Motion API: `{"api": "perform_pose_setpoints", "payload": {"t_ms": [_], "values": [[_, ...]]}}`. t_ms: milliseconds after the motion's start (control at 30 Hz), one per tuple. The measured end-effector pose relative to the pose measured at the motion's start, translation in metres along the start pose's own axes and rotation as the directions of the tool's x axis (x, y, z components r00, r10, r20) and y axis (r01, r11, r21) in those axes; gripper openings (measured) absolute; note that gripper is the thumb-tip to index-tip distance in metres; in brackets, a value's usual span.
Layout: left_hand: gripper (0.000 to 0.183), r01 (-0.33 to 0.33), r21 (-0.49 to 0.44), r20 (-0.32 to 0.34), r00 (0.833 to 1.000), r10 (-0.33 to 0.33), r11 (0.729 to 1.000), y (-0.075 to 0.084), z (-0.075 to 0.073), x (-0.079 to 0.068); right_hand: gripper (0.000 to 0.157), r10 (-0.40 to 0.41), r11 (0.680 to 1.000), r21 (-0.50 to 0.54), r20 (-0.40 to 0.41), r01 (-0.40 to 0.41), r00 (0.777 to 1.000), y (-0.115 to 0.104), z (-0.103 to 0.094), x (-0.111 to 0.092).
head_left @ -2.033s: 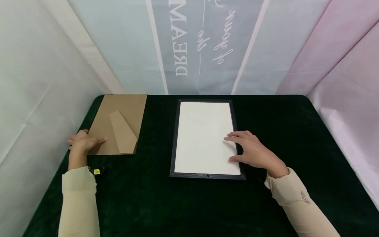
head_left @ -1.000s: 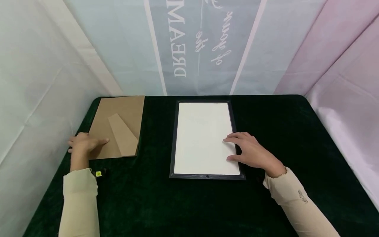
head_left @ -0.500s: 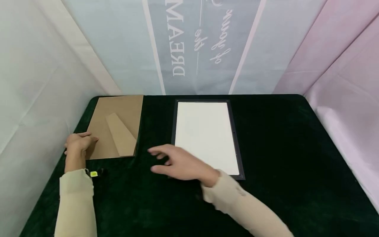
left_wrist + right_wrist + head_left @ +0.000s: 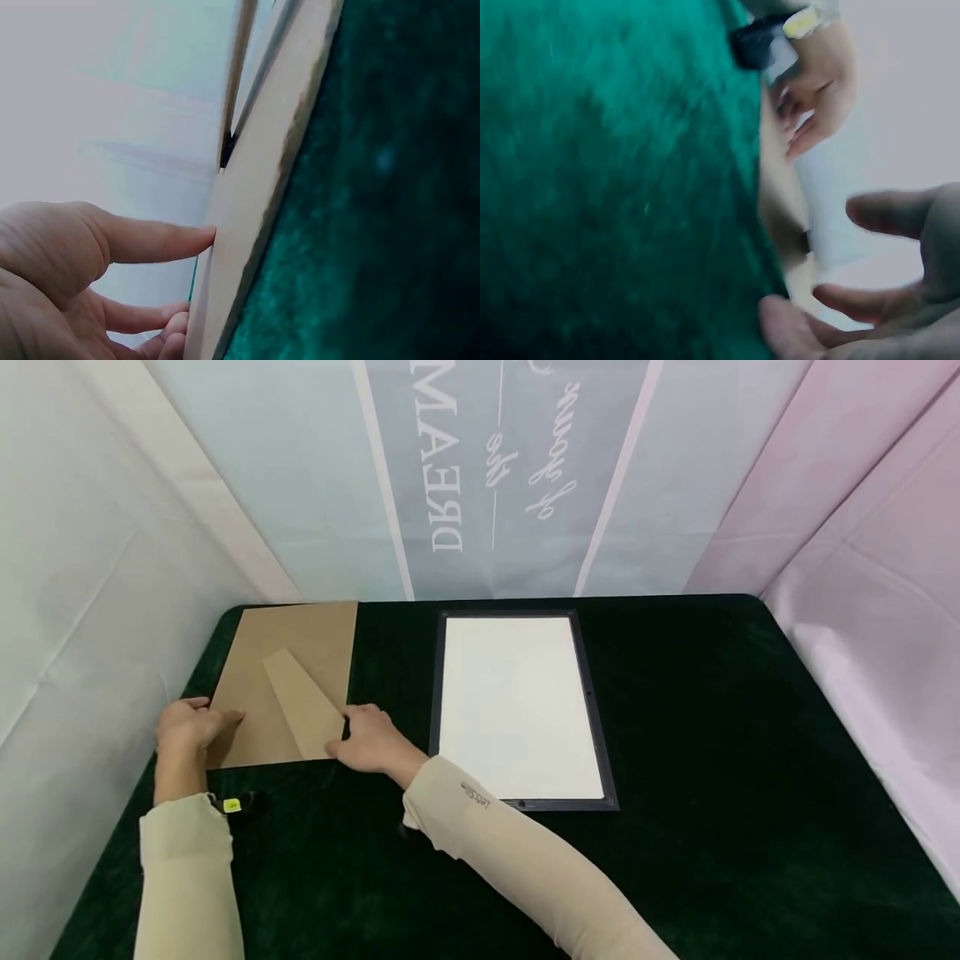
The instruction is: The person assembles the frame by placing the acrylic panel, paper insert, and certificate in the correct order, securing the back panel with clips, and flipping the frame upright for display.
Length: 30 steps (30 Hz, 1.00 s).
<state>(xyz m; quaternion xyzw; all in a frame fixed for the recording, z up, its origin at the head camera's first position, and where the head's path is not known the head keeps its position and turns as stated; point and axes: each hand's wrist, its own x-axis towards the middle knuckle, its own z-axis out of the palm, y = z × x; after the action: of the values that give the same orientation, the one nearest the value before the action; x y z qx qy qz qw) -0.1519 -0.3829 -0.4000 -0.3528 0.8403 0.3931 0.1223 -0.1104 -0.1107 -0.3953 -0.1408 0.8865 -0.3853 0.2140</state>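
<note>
A brown picture-frame backing board [image 4: 311,628] lies at the table's left, its stand leg [image 4: 300,702] on the upper face. My left hand [image 4: 186,727] grips the board's left edge; in the left wrist view the thumb [image 4: 161,240] presses the upper face, with the other fingers at the edge. At the board's lower right corner is my right hand [image 4: 372,742], thumb and fingers spread around the edge. The right wrist view shows its thumb [image 4: 889,212] apart from the board. To the right lies a black picture frame [image 4: 597,727] with a white sheet [image 4: 517,693] inside.
A dark green cloth [image 4: 720,760] covers the table. Behind it hangs a pale printed curtain [image 4: 510,552], and white fabric walls rise at both sides. My right forearm sleeve [image 4: 510,843] crosses over the frame's lower left corner.
My right hand has left the frame's right edge and moved left to the backing board's lower right corner. The left hand stays at the board's left edge.
</note>
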Motion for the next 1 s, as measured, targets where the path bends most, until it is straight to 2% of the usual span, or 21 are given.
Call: {"api": "perform_pose_setpoints", "payload": {"t_ms": [67, 133, 267, 333, 400, 467, 600, 700, 767, 867, 1000], "values": [[0.081, 0.01, -0.019, -0.008, 1.0, -0.01, 1.0, 0.0, 0.0, 0.0, 0.062, 0.057, 0.993, 0.108, -0.038, -0.052, 0.998, -0.001, 0.001, 0.007], [0.079, 0.016, -0.035, -0.019, 1.0, -0.017, 0.999, 0.0, 0.001, 0.0, 0.062, 0.115, 0.967, 0.235, -0.052, -0.099, 0.992, -0.002, 0.003, 0.012], [0.076, 0.005, -0.033, -0.034, 0.999, -0.006, 0.999, 0.002, 0.002, 0.001, 0.066, 0.219, 0.861, 0.482, -0.066, -0.161, 0.973, -0.004, 0.005, 0.016], [0.076, 0.008, -0.039, -0.034, 0.999, -0.009, 0.999, 0.002, 0.004, 0.001, 0.067, 0.259, 0.819, 0.547, -0.077, -0.176, 0.963, -0.004, 0.005, 0.017], [0.076, 0.019, -0.053, -0.03, 0.999, -0.021, 0.998, 0.003, 0.004, 0.0, 0.066, 0.283, 0.79, 0.586, -0.086, -0.182, 0.955, -0.002, 0.004, 0.017], [0.075, 0.025, -0.073, -0.015, 1.0, -0.026, 0.997, 0.003, 0.004, 0.0, 0.063, 0.291, 0.782, 0.595, -0.087, -0.184, 0.953, 0.001, 0.002, 0.016], [0.069, 0.005, -0.12, 0.013, 1.0, -0.003, 0.993, 0.004, 0.0, 0.0, 0.058, 0.265, 0.791, 0.589, -0.082, -0.168, 0.961, 0.009, 0.0, 0.016], [0.05, -0.002, -0.172, -0.001, 1.0, 0.002, 0.985, 0.003, -0.005, 0.0, 0.056, 0.243, 0.796, 0.587, -0.081, -0.151, 0.967, 0.013, 0.0, 0.016], [0.031, 0.02, -0.226, -0.004, 1.0, -0.021, 0.974, 0.001, -0.008, 0.0, 0.054, 0.235, 0.794, 0.591, -0.083, -0.142, 0.969, 0.015, 0.0, 0.016], [0.013, 0.071, -0.332, 0.01, 0.997, -0.071, 0.941, -0.003, -0.012, -0.003, 0.052, 0.225, 0.794, 0.593, -0.085, -0.132, 0.971, 0.018, 0.001, 0.016], [0.016, 0.116, -0.487, 0.053, 0.993, -0.103, 0.866, -0.008, -0.017, -0.009, 0.047, 0.21, 0.794, 0.596, -0.077, -0.123, 0.975, 0.02, 0.002, 0.015]]}}
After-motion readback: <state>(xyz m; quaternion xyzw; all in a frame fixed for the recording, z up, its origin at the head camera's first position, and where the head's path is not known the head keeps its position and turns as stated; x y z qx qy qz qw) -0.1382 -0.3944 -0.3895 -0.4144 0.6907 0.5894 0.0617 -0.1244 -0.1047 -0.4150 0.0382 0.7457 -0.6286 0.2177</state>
